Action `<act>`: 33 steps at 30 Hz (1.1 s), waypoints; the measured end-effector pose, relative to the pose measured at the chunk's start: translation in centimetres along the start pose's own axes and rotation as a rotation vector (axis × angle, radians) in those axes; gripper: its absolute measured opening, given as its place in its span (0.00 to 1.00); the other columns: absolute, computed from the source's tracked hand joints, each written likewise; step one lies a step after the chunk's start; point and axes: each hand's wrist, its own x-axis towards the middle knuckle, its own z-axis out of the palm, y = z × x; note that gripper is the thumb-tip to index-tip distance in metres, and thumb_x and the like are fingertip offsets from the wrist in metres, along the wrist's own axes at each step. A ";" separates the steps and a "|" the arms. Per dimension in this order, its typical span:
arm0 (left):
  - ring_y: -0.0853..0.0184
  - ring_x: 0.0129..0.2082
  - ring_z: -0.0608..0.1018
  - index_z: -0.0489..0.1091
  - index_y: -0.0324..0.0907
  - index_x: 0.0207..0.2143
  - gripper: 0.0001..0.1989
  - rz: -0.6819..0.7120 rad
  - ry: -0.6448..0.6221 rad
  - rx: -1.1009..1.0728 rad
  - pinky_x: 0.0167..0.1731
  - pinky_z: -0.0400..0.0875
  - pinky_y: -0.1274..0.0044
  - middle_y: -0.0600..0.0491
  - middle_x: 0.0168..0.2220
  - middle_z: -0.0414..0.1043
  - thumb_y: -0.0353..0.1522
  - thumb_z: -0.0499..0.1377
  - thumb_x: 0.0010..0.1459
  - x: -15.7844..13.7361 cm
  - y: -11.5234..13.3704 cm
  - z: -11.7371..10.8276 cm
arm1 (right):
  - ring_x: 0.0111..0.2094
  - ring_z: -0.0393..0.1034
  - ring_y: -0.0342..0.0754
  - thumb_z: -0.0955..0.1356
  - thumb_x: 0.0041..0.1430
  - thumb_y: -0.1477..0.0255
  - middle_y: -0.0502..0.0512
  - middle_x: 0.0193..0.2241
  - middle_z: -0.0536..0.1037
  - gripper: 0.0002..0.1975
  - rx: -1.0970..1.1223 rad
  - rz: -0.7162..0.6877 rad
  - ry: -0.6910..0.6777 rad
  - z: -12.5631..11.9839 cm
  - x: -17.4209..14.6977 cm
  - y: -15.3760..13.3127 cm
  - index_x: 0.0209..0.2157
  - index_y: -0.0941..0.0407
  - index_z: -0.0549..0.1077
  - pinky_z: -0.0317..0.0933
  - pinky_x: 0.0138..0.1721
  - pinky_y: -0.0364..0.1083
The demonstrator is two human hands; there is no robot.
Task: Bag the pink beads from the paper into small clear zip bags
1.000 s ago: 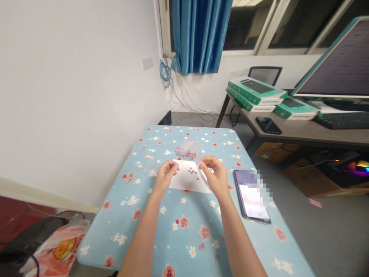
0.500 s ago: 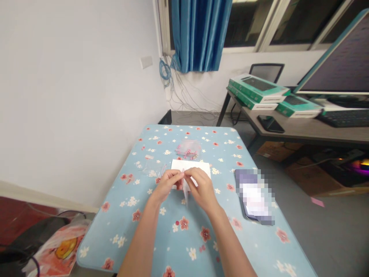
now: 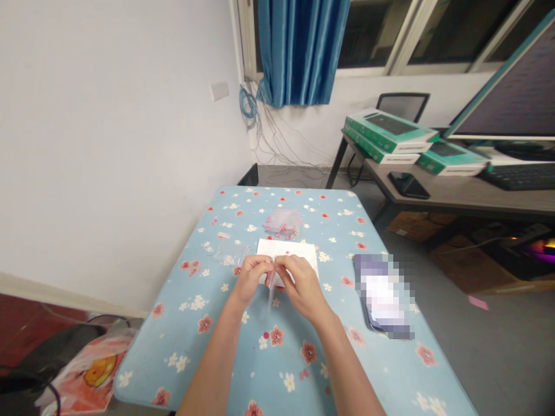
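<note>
Both hands meet over the near edge of a white sheet (image 3: 307, 249) on the table. A small clear plastic bag (image 3: 271, 294) hangs down from between them. My left hand (image 3: 250, 278) is closed, thumb and fingers pinching the bag's top edge. Fingertips of my right hand (image 3: 300, 282) pinch the same edge from the other side. Something reddish shows by the left fingers, too small to make out. Beyond the sheet lies a clear bag (image 3: 284, 222) with pink pieces in it. Left of the sheet is another clear plastic bag (image 3: 228, 252), lying flat.
The table (image 3: 195, 346) wears a blue flowered cover. A phone (image 3: 384, 297), partly blurred out, lies on its right side. Farther right, a desk (image 3: 459, 196) bears green keyboard boxes (image 3: 390, 133), a dark phone and a monitor. A wall stands close on the left.
The hanging bag has swung slightly left and now shows more edge-on. Both hands stay pinched together in nearly the same place.
</note>
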 end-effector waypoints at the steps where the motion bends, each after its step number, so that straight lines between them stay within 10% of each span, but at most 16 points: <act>1: 0.73 0.16 0.63 0.60 0.41 0.10 0.14 0.002 -0.001 0.006 0.23 0.60 0.78 0.57 0.12 0.59 0.33 0.53 0.45 0.0 0.0 0.0 | 0.32 0.65 0.47 0.58 0.64 0.74 0.51 0.30 0.73 0.08 0.017 0.003 -0.024 -0.2 0.0 -0.1 0.37 0.52 0.66 0.55 0.38 0.46; 11: 0.74 0.15 0.61 0.61 0.40 0.11 0.12 -0.027 0.042 0.156 0.18 0.54 0.80 0.58 0.11 0.58 0.32 0.53 0.43 0.3 0.3 -0.9 | 0.28 0.62 0.44 0.56 0.65 0.72 0.47 0.25 0.68 0.09 0.116 0.113 -0.234 -2.5 -0.2 -0.3 0.33 0.53 0.64 0.54 0.32 0.42; 19: 0.71 0.26 0.68 0.67 0.39 0.26 0.09 0.117 0.018 0.151 0.29 0.62 0.79 0.56 0.23 0.66 0.36 0.58 0.50 0.3 0.6 -0.8 | 0.30 0.60 0.44 0.56 0.65 0.70 0.48 0.27 0.65 0.08 0.175 0.160 -0.118 -2.6 -0.4 0.2 0.32 0.54 0.61 0.53 0.33 0.43; 24: 0.58 0.47 0.69 0.65 0.40 0.48 0.31 0.147 -0.216 0.111 0.48 0.62 0.70 0.46 0.47 0.68 0.52 0.55 0.50 0.2 0.4 -0.4 | 0.31 0.61 0.44 0.57 0.64 0.70 0.50 0.29 0.67 0.08 0.208 0.150 -0.040 -2.1 -0.5 0.6 0.33 0.54 0.63 0.54 0.34 0.44; 33: 0.55 0.46 0.70 0.63 0.41 0.51 0.42 0.086 -0.378 -0.014 0.46 0.64 0.68 0.45 0.46 0.67 0.57 0.61 0.38 0.0 0.1 0.0 | 0.30 0.61 0.44 0.61 0.62 0.70 0.50 0.28 0.68 0.07 0.257 0.086 0.093 -2.0 -0.4 0.6 0.31 0.55 0.67 0.54 0.34 0.44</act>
